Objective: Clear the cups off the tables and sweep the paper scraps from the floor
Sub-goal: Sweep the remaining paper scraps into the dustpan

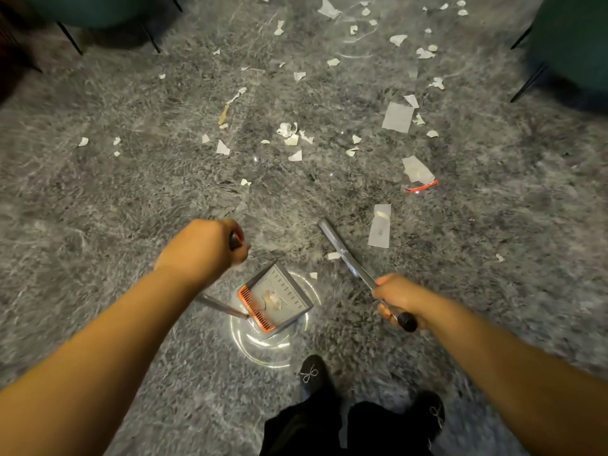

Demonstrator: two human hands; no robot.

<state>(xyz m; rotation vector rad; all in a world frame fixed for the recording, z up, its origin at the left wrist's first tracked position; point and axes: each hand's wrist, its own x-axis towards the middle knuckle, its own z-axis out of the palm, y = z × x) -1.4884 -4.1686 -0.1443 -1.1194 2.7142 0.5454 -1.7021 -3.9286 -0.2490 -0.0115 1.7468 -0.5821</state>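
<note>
Several white paper scraps (397,116) lie scattered over the grey marbled floor, most of them ahead and to the right. My left hand (204,246) grips the black top of the dustpan's handle. The grey dustpan (279,297) with its orange comb edge hangs low over the floor between my arms, with a little debris inside. My right hand (396,296) grips the silver broom handle (342,250) near its black end. The pole slants up and left; the broom's head is not visible.
Teal chairs with thin black legs stand at the far left (70,37) and at the right (572,44). A red ring-shaped scrap (421,186) lies right of centre. My black shoes (312,373) are at the bottom, just behind the dustpan.
</note>
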